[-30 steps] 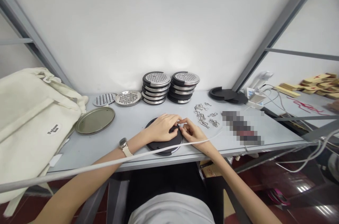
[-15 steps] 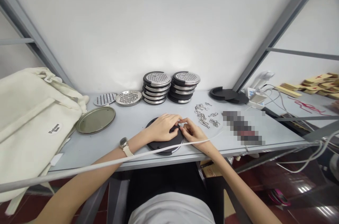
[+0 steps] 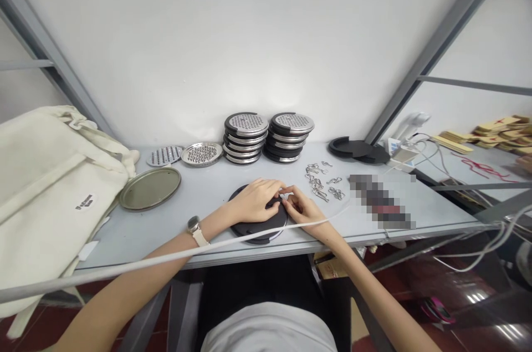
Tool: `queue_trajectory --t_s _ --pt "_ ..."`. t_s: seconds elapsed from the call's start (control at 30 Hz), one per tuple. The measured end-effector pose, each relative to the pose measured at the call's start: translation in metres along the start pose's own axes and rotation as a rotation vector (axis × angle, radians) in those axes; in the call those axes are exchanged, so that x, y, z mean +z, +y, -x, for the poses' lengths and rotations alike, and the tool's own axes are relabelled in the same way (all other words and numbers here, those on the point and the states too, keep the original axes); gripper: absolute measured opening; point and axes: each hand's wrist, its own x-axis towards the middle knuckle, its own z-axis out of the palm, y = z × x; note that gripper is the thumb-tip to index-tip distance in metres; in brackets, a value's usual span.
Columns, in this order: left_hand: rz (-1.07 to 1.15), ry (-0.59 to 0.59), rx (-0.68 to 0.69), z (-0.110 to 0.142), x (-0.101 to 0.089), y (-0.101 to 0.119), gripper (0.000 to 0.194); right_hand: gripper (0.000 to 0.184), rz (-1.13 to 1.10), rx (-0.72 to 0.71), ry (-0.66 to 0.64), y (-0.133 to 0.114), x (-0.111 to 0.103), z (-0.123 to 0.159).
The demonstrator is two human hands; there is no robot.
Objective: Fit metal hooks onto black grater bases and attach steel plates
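A black round disc (image 3: 257,229) lies flat near the front edge of the table. My left hand (image 3: 256,200) rests over it, with thumb and fingers closed at its right side. Close beside it, my right hand (image 3: 304,207) pinches a small shiny metal piece at the disc's right edge; it looks like one of the metal clasps, though fingers hide most of it. Several loose metal clasps (image 3: 318,183) lie just right of my hands. Behind them stand two stacks of round metal graters in black holders, a left stack (image 3: 245,138) and a right stack (image 3: 291,136).
Two loose grater discs (image 3: 202,153) and an olive round lid (image 3: 150,188) lie on the left, beside a cream bag (image 3: 45,191). Black discs (image 3: 359,149) lie at back right. A white cable (image 3: 166,256) crosses in front of my forearms. A metal frame post (image 3: 440,47) rises on the right.
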Motion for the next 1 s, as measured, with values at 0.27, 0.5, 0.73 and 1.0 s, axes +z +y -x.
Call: queue_trajectory --t_s 0.27,0.5,0.73,1.0 --pt "0.005 0.003 0.006 0.000 0.000 -0.001 0.020 0.020 -0.007 -0.001 -0.010 -0.002 0.000 0.001" --pt "-0.018 0.008 0.011 -0.001 0.000 0.000 0.020 0.021 -0.021 -0.001 0.018 0.000 0.001 0.001" --pt "-0.030 0.021 0.007 0.000 0.001 -0.003 0.023 0.018 -0.107 0.015 0.054 0.000 0.003 0.000" --pt "-0.047 0.023 0.009 0.000 0.001 -0.003 0.022 0.015 -0.156 -0.011 0.093 0.008 0.005 -0.001"
